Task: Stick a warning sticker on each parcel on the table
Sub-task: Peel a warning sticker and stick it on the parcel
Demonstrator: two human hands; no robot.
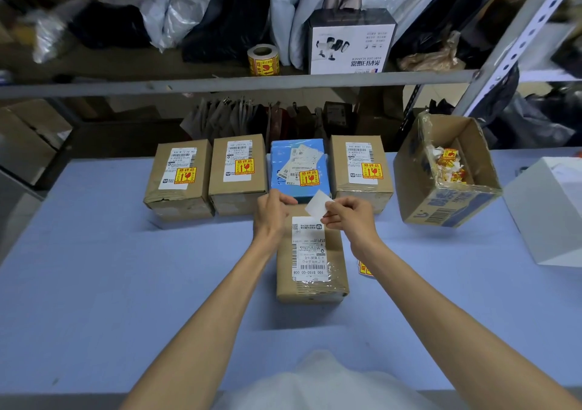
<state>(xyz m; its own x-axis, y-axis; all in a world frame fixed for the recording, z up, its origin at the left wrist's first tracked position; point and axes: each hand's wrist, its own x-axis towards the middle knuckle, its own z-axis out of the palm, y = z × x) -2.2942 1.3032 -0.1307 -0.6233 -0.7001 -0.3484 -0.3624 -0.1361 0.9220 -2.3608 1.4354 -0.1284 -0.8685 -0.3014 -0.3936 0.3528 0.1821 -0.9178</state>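
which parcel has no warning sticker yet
The brown parcel lying alone nearest the person; its white label shows no yellow sticker, unlike the four parcels behind.

- Dim, cool overhead light; pale blue tabletop evenly lit.
- Soft shadow beside near brown cardboard parcel.
- Grey metal shelf rail bows; black plastic bags above blurred.

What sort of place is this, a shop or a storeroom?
Most likely a small shipping or packing room: labelled parcels line the table, a roll of warning stickers sits on the metal shelf, and bags crowd it.
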